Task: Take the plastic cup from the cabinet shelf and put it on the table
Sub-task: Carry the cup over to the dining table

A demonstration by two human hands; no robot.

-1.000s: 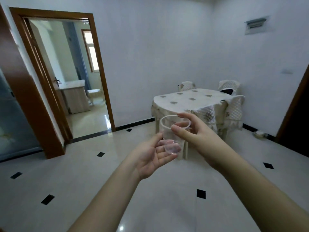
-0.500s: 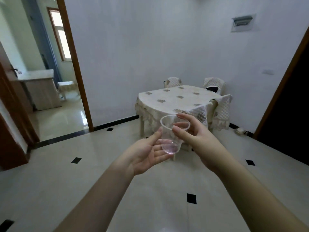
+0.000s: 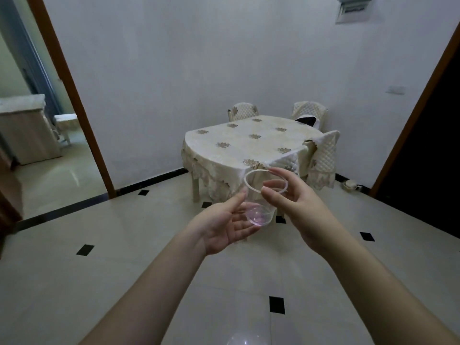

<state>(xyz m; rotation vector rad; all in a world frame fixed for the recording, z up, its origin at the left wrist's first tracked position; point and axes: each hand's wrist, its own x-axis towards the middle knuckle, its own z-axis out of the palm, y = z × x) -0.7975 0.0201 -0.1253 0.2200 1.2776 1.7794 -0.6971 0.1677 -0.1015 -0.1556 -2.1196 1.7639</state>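
A clear plastic cup (image 3: 258,207) is held upright in front of me, over the tiled floor. My right hand (image 3: 298,207) pinches its rim between thumb and fingers. My left hand (image 3: 229,225) lies palm up under the cup's base, fingers spread, touching or just below it. The table (image 3: 239,145) stands ahead against the far wall, covered with a cream cloth with leaf motifs. The cabinet is out of view.
Chairs with quilted covers (image 3: 321,155) surround the table's back and right sides. A wooden door frame (image 3: 74,95) on the left opens to another room. A dark doorway (image 3: 423,135) is on the right. The floor (image 3: 124,270) is pale tile with black insets.
The view has swung right and moved closer to the table; the left doorway has slid toward the frame edge. Both hands keep the same hold on the cup.
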